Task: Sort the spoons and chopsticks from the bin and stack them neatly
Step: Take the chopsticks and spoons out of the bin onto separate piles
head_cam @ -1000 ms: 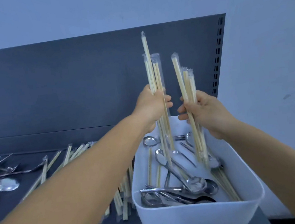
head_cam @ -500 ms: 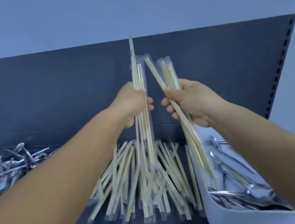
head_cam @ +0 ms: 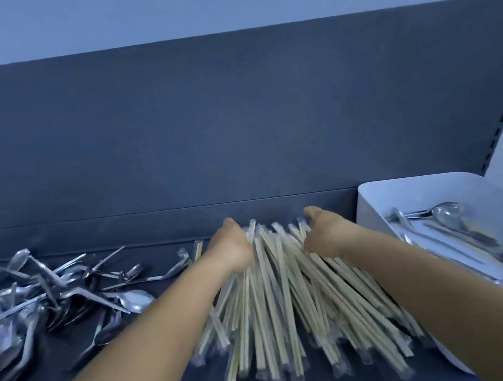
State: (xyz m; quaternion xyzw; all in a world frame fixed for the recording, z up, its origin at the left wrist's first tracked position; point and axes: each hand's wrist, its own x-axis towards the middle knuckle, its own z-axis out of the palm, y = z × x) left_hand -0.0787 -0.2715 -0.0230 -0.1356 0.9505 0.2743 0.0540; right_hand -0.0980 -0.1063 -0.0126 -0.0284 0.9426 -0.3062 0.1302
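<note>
A fan-shaped pile of plastic-wrapped wooden chopsticks [head_cam: 285, 309] lies on the dark shelf [head_cam: 159, 375] in the middle of the view. My left hand [head_cam: 233, 248] and my right hand [head_cam: 327, 236] are both down at the pile's far end. Each is curled round a bundle of chopsticks that lies on the pile, with the fingers hidden behind the backs of the hands. A loose heap of metal spoons [head_cam: 51, 297] covers the shelf to the left. The white bin [head_cam: 372, 201] at the right holds more spoons [head_cam: 446, 214] and some chopsticks.
A dark back panel [head_cam: 235, 122] rises straight behind the shelf. The shelf's front edge runs along the bottom of the view. The bin stands close against the right side of the chopstick pile. The picture is blurred by motion.
Both hands have carried their upright chopstick bundles left from above the bin and lowered them flat onto the pile. The view has swung left, bringing the spoon heap in.
</note>
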